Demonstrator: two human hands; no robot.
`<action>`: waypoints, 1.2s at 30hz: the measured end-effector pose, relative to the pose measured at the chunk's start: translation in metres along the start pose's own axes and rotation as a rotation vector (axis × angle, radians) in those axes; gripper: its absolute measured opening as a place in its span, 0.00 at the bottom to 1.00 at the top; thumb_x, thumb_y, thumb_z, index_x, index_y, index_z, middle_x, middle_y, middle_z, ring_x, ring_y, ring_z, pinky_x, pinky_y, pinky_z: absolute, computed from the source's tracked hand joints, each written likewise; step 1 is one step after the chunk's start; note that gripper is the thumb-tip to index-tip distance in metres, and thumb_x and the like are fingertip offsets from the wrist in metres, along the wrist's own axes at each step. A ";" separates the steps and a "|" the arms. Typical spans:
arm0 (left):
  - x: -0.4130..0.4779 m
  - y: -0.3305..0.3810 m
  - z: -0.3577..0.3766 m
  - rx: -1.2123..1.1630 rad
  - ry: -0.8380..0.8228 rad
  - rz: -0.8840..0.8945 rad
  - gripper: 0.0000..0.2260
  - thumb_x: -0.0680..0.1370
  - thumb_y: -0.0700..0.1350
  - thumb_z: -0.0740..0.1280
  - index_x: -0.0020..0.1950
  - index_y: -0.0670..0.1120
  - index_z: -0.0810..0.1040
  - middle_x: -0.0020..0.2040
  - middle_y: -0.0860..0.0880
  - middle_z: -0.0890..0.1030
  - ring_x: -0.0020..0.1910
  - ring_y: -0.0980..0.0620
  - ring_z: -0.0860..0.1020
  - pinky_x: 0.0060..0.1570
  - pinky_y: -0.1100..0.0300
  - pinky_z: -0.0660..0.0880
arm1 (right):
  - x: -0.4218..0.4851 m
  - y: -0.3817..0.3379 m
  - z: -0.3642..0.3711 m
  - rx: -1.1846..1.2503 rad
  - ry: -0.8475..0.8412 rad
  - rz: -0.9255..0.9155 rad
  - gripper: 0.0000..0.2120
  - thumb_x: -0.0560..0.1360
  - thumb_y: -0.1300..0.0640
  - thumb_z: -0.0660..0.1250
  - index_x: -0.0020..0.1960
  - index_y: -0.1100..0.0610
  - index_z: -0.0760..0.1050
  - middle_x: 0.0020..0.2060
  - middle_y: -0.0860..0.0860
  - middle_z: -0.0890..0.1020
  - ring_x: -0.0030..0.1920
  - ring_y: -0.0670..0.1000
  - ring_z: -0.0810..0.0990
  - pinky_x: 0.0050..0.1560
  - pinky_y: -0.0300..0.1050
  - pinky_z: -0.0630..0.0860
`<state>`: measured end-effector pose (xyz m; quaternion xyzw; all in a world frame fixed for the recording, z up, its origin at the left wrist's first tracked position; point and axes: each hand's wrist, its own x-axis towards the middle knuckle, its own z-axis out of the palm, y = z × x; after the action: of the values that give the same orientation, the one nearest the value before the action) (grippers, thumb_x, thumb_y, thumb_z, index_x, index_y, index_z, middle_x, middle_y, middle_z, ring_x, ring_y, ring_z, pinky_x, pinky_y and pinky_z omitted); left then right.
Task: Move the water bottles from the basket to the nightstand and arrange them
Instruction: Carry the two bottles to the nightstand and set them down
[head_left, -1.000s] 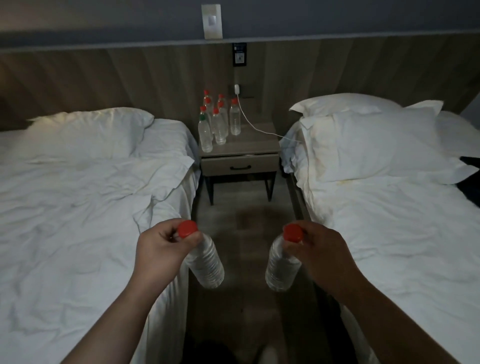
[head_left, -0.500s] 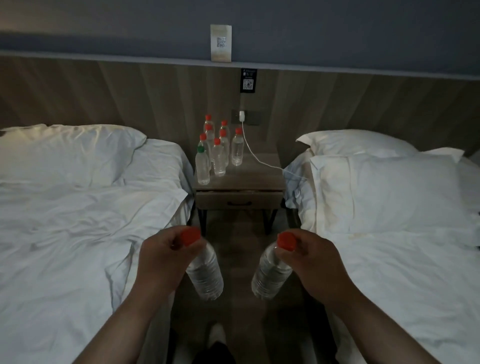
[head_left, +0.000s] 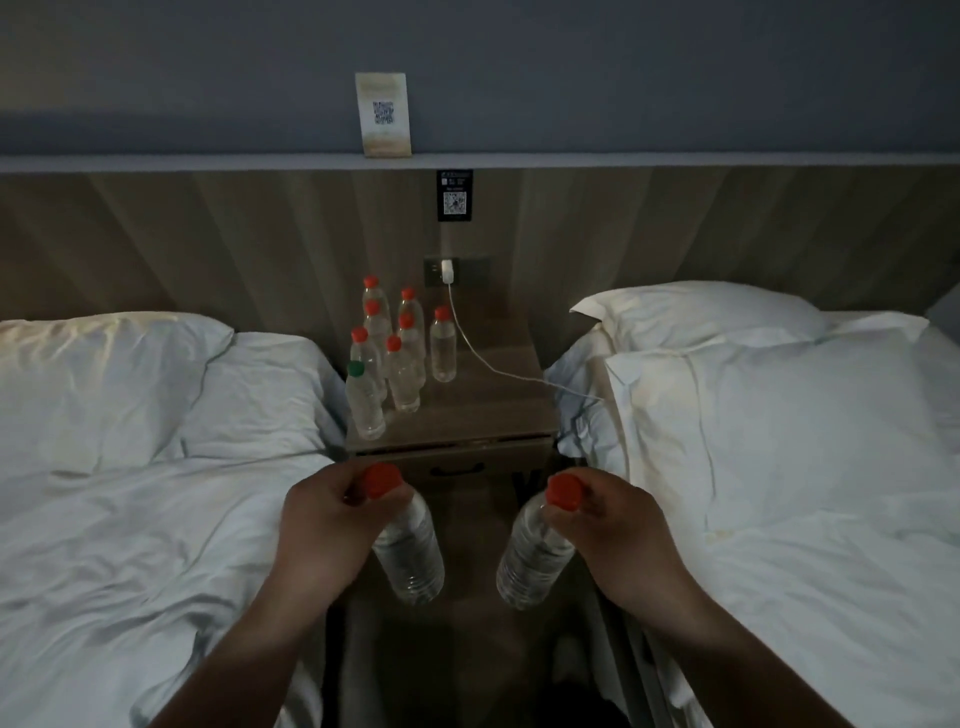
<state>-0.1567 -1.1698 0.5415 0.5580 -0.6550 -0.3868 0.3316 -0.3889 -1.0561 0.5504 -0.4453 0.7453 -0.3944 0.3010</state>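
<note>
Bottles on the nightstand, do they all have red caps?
No, the nearest bottle on the nightstand wears a green cap.

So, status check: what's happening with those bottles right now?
Left hand grips left bottle, right hand grips right bottle. Nightstand ahead, standing bottles crowd its left. Charger cable crosses its right.

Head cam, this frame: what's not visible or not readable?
Basket: outside the head view.
Rear bottles on the nightstand: bodies overlapped by front bottles, dim light.
Cable end: runs behind the right bed's pillow.
Card print: too small.
Nightstand legs: mostly behind the left hand and right hand.
</note>
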 end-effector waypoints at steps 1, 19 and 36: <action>0.008 0.003 0.007 -0.030 0.004 -0.003 0.07 0.65 0.47 0.78 0.40 0.54 0.84 0.35 0.54 0.84 0.36 0.60 0.81 0.39 0.68 0.74 | 0.013 0.004 -0.004 -0.009 -0.011 -0.001 0.05 0.69 0.58 0.72 0.42 0.48 0.80 0.36 0.46 0.82 0.40 0.41 0.80 0.38 0.30 0.72; 0.132 0.041 0.144 -0.127 0.270 -0.212 0.08 0.69 0.36 0.77 0.42 0.49 0.84 0.36 0.54 0.85 0.34 0.56 0.81 0.37 0.69 0.76 | 0.233 0.084 -0.076 -0.078 -0.210 -0.108 0.11 0.70 0.52 0.74 0.51 0.47 0.79 0.41 0.41 0.82 0.45 0.35 0.79 0.44 0.29 0.74; 0.281 -0.026 0.188 0.069 0.088 -0.302 0.14 0.66 0.43 0.80 0.41 0.58 0.79 0.38 0.54 0.82 0.39 0.54 0.81 0.40 0.62 0.76 | 0.393 0.096 -0.011 -0.266 -0.310 0.004 0.15 0.69 0.54 0.75 0.54 0.51 0.77 0.43 0.44 0.80 0.47 0.45 0.79 0.50 0.41 0.77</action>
<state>-0.3511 -1.4234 0.4294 0.6777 -0.5613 -0.3848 0.2787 -0.6050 -1.3790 0.4354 -0.5353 0.7363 -0.2185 0.3514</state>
